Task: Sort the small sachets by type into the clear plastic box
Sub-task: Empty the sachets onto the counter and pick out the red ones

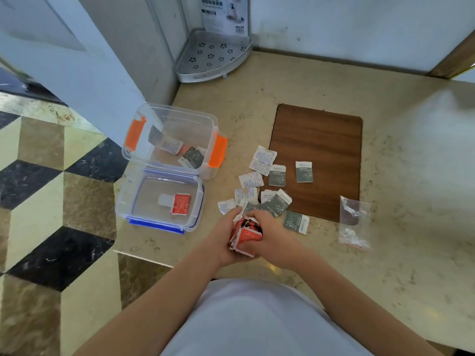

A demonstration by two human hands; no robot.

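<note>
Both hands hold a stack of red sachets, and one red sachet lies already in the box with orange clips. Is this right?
Not quite. In the head view the single red sachet lies in the box with blue clips, not the box with orange clips. The left hand and right hand do hold the stack of red sachets.

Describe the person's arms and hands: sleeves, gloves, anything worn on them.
Both forearms are bare, no sleeves in view. The left hand and right hand wear no gloves; no rings, watch or bracelets show. A white top covers the torso below.
</note>
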